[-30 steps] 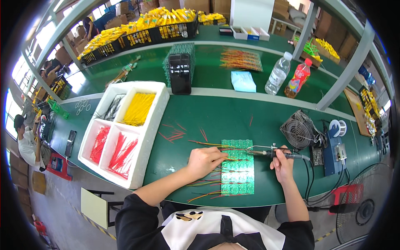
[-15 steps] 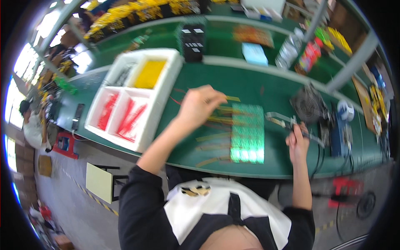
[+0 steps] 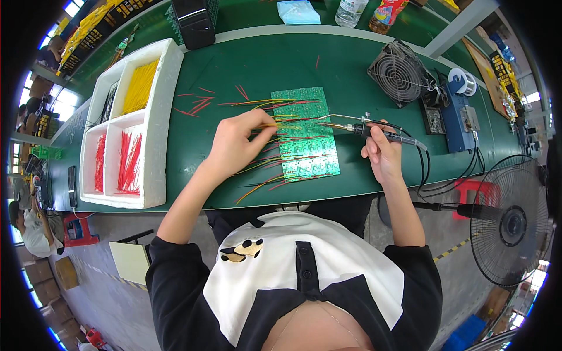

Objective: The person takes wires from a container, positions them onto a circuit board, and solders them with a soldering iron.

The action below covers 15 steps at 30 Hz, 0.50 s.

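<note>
A green circuit board (image 3: 305, 134) lies flat on the green table (image 3: 351, 64), right in front of the person. Thin red and yellow wires (image 3: 257, 175) stick out from its left side.

The left hand (image 3: 234, 143) rests at the board's left edge. Its fingers are pinched together on a yellow wire (image 3: 275, 124), though the wire is so thin that it is hard to be sure.

The right hand (image 3: 381, 153) is curled shut around a soldering iron (image 3: 374, 127). The iron's tip points left and sits over the top part of the board.

A white tray (image 3: 157, 117) with red and yellow wires sits to the left. A small grey fan (image 3: 398, 73) stands behind the iron.
</note>
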Each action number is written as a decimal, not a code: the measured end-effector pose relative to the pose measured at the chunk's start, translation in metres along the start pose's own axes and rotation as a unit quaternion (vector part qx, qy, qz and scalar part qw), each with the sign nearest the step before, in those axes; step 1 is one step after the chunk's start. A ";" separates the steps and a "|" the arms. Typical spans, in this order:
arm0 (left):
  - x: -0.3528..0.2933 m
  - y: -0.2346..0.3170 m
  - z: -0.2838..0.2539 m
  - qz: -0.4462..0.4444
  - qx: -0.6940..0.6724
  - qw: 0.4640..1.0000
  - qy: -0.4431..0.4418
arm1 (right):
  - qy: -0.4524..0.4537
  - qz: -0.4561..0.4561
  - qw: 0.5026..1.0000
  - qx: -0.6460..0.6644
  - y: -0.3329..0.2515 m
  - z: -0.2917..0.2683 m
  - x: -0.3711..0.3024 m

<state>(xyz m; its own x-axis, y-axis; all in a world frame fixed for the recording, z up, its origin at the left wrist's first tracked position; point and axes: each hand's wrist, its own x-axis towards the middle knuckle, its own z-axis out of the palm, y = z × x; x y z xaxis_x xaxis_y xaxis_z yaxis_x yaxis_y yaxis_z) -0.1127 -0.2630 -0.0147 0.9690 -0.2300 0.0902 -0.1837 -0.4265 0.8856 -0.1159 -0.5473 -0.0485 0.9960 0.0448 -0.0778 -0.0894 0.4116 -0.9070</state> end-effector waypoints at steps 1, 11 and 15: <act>0.001 -0.006 0.005 0.093 0.065 0.993 0.024 | 0.002 0.006 1.000 0.004 0.001 0.001 0.000; -0.008 -0.032 0.021 0.208 0.149 0.964 0.071 | 0.006 0.020 0.999 -0.041 0.004 0.008 0.004; -0.008 -0.038 0.021 0.232 0.146 0.958 0.081 | -0.008 0.030 0.998 -0.050 0.006 0.008 0.004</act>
<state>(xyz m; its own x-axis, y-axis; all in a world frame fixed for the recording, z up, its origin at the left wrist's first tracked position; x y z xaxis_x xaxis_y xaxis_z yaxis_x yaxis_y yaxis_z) -0.1168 -0.2637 -0.0586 0.7810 -0.3245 0.5336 -0.6157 -0.5435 0.5706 -0.1120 -0.5379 -0.0510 0.9885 0.0813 -0.1276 -0.1469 0.3153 -0.9375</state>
